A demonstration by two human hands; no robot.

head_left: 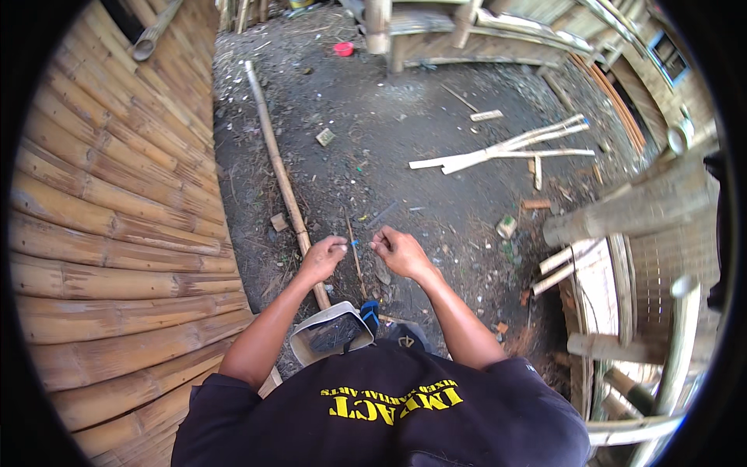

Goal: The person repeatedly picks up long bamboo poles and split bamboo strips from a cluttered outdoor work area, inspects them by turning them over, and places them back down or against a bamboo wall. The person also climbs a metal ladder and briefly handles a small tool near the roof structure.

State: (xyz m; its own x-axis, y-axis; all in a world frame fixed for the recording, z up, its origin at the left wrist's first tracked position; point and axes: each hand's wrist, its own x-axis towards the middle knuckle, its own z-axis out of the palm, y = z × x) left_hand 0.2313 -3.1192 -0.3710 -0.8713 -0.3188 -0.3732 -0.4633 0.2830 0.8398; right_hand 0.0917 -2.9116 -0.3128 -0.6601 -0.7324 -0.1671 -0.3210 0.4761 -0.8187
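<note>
My left hand (323, 259) is in front of me with its fingers pinched together. My right hand (399, 251) is held at about the same height, its fingers also curled into a pinch. A small gap separates the hands. Whatever they hold is too thin or small to make out. Behind the gap, a thin stick (356, 265) and a small blue scrap (354, 244) show against the ground. Close to my body is a pale cut-open container (301, 340) with dark contents. A blue sandal strap (369, 314) shows beside it.
A long bamboo pole (278, 159) lies along the left, by a bamboo-slat wall (124, 226). Pale split bamboo strips (506, 148) cross on the dirt ahead. A red bowl (343, 49) sits farther off. Bamboo framing (634, 284) stands at the right.
</note>
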